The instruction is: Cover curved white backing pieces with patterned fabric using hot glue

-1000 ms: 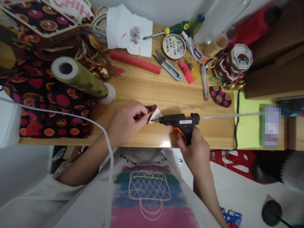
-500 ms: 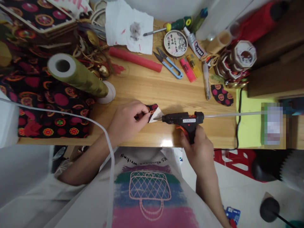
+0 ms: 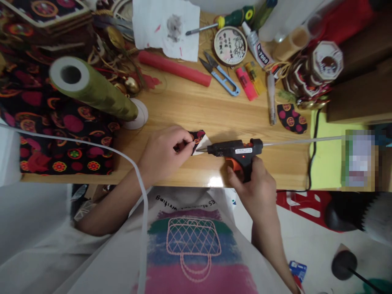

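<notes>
My right hand (image 3: pixel 254 190) grips the handle of a black hot glue gun (image 3: pixel 235 150) with an orange trigger. A clear glue stick pokes out of its back to the right. Its nozzle touches a small piece of patterned fabric on white card (image 3: pixel 199 141), which lies on the wooden table (image 3: pixel 208 114). My left hand (image 3: pixel 163 153) pinches that piece from the left with thumb and forefinger.
An olive ribbon roll (image 3: pixel 92 87) lies at the left over dark patterned fabric (image 3: pixel 58 134). Farther back are a red stick (image 3: pixel 174 68), blue snips (image 3: pixel 220 75), a round decorated disc (image 3: pixel 230 45), a glue tube, lighters and an oval fabric piece (image 3: pixel 292 118). A white cable crosses my left arm.
The view has shifted slightly. The glue gun moved a little right, then back left, with its nozzle still at the fabric piece. My left hand keeps its pinch.
</notes>
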`<state>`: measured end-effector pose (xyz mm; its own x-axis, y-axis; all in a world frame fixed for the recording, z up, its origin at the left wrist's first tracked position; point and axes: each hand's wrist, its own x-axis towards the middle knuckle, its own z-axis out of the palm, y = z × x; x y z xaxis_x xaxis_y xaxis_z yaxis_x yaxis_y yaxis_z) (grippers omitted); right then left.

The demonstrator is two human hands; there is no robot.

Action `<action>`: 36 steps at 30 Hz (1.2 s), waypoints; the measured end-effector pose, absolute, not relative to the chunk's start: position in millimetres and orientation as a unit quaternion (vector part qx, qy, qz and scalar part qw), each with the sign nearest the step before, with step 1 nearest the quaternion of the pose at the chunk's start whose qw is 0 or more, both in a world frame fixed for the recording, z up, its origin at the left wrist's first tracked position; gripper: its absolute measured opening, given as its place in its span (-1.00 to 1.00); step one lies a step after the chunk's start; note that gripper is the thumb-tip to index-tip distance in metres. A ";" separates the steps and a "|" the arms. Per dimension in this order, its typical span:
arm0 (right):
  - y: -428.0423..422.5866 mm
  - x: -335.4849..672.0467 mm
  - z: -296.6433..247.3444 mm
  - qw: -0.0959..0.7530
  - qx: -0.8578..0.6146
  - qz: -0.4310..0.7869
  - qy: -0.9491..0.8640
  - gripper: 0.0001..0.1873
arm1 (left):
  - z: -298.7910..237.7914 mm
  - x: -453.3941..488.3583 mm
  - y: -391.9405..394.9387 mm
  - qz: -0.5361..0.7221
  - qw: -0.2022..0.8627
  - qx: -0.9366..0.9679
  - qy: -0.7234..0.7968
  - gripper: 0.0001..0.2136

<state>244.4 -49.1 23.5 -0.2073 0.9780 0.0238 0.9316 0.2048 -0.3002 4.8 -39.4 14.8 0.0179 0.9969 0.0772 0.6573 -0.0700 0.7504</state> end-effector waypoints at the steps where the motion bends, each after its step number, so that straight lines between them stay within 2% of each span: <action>1: -49.0 244.4 23.6 0.099 -0.623 0.114 -0.767 -0.55 | 14.8 4.8 -39.3 0.314 0.271 0.659 0.627 -0.88; 19: -48.0 242.6 24.8 0.109 -0.631 0.100 -0.762 -0.50 | 15.9 5.7 -39.5 0.312 0.274 0.659 0.627 -0.88; 25: -48.7 241.1 25.0 0.099 -0.615 0.111 -0.774 -0.57 | 16.9 5.4 -39.0 0.302 0.278 0.656 0.633 -0.88; 36: -49.1 243.2 25.0 0.112 -0.599 0.106 -0.786 -0.59 | 13.9 4.9 -39.2 0.308 0.266 0.661 0.630 -0.87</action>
